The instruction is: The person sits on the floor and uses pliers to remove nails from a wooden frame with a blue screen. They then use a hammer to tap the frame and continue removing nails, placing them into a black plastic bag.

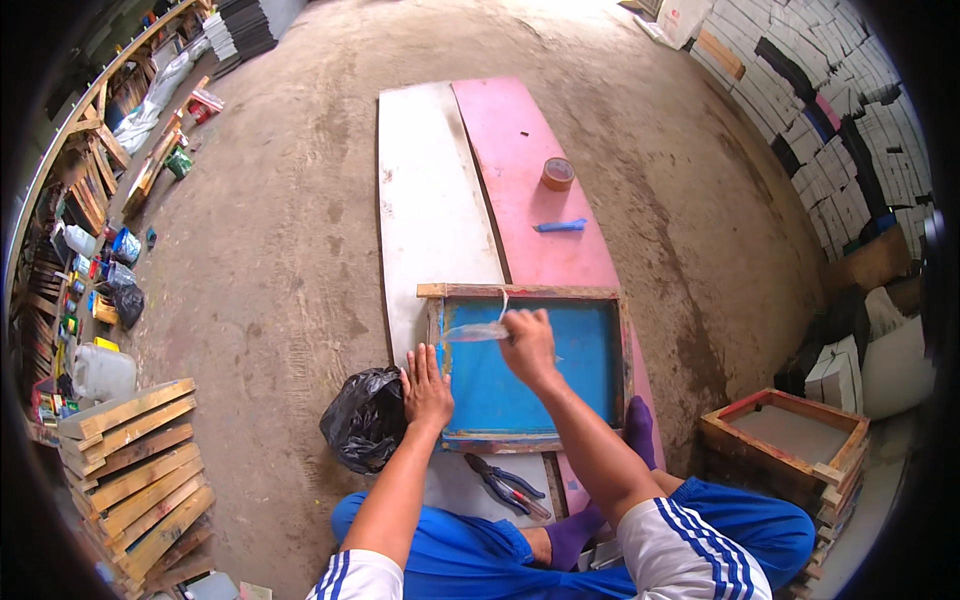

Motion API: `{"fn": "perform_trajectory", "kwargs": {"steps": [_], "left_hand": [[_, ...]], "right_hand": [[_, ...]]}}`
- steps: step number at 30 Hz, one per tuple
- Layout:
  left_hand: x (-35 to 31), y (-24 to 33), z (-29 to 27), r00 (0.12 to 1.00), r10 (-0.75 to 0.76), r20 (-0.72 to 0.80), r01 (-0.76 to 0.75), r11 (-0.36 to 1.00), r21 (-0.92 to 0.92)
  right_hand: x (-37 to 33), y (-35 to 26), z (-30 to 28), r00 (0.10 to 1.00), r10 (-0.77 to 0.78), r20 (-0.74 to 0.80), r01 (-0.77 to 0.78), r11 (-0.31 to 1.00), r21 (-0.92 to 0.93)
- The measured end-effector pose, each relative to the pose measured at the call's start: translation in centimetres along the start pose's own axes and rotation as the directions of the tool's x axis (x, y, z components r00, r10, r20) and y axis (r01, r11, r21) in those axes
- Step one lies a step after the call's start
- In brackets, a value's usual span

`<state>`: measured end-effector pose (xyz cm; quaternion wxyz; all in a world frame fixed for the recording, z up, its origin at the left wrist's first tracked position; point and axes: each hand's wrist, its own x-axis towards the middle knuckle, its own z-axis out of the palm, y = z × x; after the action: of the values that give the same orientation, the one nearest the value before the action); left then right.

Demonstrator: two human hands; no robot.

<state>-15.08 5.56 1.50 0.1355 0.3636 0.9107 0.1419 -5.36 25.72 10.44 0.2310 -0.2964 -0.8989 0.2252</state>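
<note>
A wooden silk-screen frame (pixel 520 291) with blue mesh (pixel 510 390) lies flat on the boards in front of me. Above the mesh, near the frame's far left part, my right hand (pixel 527 345) is closed on a crumpled translucent strip (pixel 477 333) that looks like tape. The strip stretches left from my fingers toward the frame's left side, and a thin whitish curl stands above the hand. My left hand (pixel 428 388) lies flat on the frame's left edge, fingers stretched out and holding nothing. Beside it sits a black plastic bag (pixel 365 420) with its mouth gaping.
On the pink board (pixel 505 130) lie a tape roll (pixel 558 173) and a blue cutter knife (pixel 560 226). Pliers (pixel 498 485) and a screwdriver (pixel 528 500) lie near my legs. Stacked wooden frames stand left (pixel 140 470) and right (pixel 785 430); jugs and cans line the left wall.
</note>
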Motion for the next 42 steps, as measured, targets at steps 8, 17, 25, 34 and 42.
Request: {"fn": "perform_trajectory", "kwargs": {"steps": [8, 17, 25, 34, 42], "left_hand": [[2.9, 0.9, 0.6, 0.996, -0.014, -0.085, 0.009, 0.998, -0.058], [2.7, 0.1, -0.5, 0.993, -0.049, 0.111, 0.038, 0.994, 0.098], [3.0, 1.2, 0.3, 0.996, -0.078, -0.047, 0.076, 0.996, -0.054], [3.3, 1.1, 0.6, 0.997, -0.061, -0.057, 0.058, 0.997, -0.059], [3.2, 1.2, 0.3, 0.993, -0.117, -0.036, 0.116, 0.993, -0.016]], "right_hand": [[8.0, 5.1, 4.0, 0.794, 0.576, 0.192, -0.283, 0.072, 0.956], [0.1, -11.3, 9.8, 0.911, 0.406, 0.075, -0.259, 0.421, 0.869], [2.7, -2.9, 5.4, 0.947, 0.261, -0.184, -0.215, 0.947, 0.237], [8.5, -0.2, 7.2, 0.961, 0.061, 0.271, 0.049, 0.923, -0.383], [8.3, -1.8, 8.2, 0.871, 0.262, 0.416, -0.254, 0.964, -0.074]]}}
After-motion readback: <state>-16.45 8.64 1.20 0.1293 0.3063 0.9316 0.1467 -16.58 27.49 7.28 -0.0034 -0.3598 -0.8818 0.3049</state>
